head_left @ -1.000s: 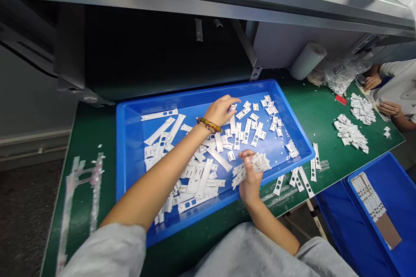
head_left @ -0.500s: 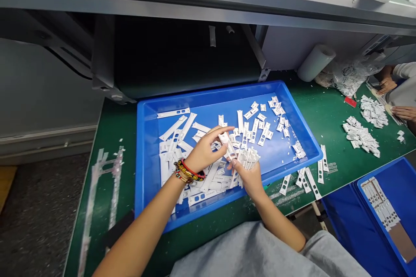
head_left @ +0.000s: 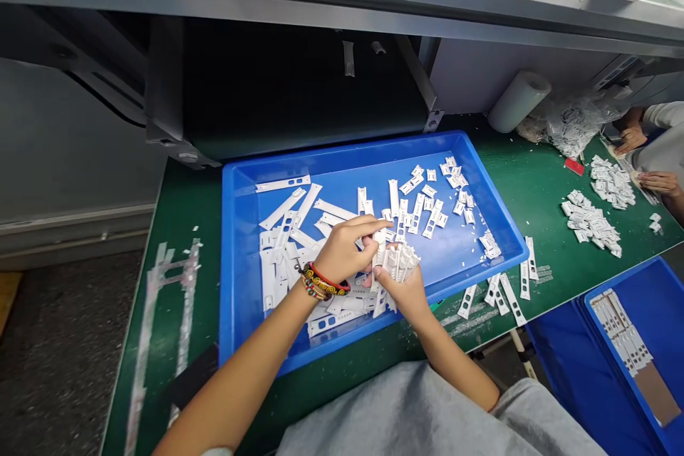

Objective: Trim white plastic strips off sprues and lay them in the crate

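My left hand (head_left: 346, 248), with bracelets at its wrist, is closed on the upper end of a flat white plastic strip (head_left: 379, 249). The thumb and fingers of my right hand (head_left: 407, 292) meet the same strip lower down. A bunch of white plastic strips (head_left: 400, 261) is held in my right palm, their ends fanned outward. Both hands are over a blue tray (head_left: 342, 157). Inside it, loose long white strips (head_left: 283, 236) lie heaped on the left, and small white pieces (head_left: 455, 171) are scattered on the right. My fingers hide part of the held strip.
A dark conveyor belt (head_left: 299, 107) ends behind the tray, under a metal shelf (head_left: 342, 14). Several white strips (head_left: 513, 299) lie on the green table (head_left: 513, 214) to the right. Farther right are piles of small pieces (head_left: 591, 222), another person's hands (head_left: 660, 184) and a second blue tray (head_left: 667, 299).
My left hand has moved slightly right and down, closer to my right hand. The strip between the hands has turned more upright. The bunch stays in my right hand.
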Demonstrator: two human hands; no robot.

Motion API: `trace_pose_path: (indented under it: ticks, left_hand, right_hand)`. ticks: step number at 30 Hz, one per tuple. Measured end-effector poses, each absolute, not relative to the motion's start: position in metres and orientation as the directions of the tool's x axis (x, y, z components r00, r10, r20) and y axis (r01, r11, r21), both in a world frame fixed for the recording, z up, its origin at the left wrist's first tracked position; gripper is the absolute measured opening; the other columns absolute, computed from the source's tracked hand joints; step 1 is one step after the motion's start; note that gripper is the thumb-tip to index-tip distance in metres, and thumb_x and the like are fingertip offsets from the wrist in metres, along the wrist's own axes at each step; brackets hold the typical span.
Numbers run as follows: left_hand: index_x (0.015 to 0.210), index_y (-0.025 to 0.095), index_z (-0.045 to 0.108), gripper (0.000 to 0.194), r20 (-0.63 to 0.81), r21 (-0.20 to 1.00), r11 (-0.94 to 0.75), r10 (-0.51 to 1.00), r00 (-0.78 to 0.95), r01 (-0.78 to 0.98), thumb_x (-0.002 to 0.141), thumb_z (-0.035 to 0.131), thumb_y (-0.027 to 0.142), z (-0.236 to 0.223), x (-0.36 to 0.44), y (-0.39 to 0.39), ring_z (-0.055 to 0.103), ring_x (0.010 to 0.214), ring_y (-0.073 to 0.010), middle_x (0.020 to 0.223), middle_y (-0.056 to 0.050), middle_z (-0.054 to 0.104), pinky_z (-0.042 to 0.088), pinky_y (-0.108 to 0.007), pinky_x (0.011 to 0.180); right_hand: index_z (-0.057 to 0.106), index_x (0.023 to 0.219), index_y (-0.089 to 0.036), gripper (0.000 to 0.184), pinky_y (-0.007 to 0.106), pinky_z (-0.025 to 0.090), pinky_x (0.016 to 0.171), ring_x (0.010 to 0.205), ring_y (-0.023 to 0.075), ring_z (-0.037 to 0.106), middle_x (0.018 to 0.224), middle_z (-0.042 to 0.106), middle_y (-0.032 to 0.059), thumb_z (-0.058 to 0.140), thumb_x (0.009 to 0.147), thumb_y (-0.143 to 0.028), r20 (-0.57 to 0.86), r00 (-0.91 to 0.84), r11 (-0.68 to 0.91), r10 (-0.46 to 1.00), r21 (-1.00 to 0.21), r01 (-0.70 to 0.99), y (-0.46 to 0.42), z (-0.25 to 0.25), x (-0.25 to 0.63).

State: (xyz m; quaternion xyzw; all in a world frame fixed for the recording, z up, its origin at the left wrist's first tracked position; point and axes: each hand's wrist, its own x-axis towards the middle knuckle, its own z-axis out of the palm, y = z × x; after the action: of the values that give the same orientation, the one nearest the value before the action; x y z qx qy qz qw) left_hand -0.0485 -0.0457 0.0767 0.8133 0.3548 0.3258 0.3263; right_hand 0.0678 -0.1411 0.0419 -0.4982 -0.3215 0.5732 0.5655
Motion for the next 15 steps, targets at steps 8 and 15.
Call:
trace_pose_path:
  ticks: [8,15]
  left_hand:
    - [0.11,0.021,0.073,0.041,0.198,0.785,-0.519,0.728,0.657,0.338,0.076,0.052,0.014,0.082,-0.059,-0.038,0.066,0.075,-0.0147,0.092,-0.004,0.072,0.056,-0.026,0.074]
    - [0.103,0.023,0.074,0.036,0.204,0.749,-0.53,0.755,0.623,0.397,0.085,0.043,0.016,0.07,-0.06,-0.037,0.066,0.096,-0.0198,0.1,-0.005,0.073,0.054,-0.034,0.086]
  right_hand:
    - [0.061,0.092,-0.02,0.03,0.031,0.051,0.06,0.054,0.0157,0.06,0.072,0.068,-0.0008,0.074,0.074,-0.04,-0.262,0.015,-0.223,0.965,-0.848,-0.48,-0.138,0.042,0.078]
    - [0.064,0.089,-0.017,0.029,0.025,0.046,0.06,0.058,0.0109,0.055,0.067,0.061,-0.0034,0.078,0.068,-0.031,-0.284,-0.046,-0.259,0.958,-0.779,-0.571,-0.14,0.042,0.083]
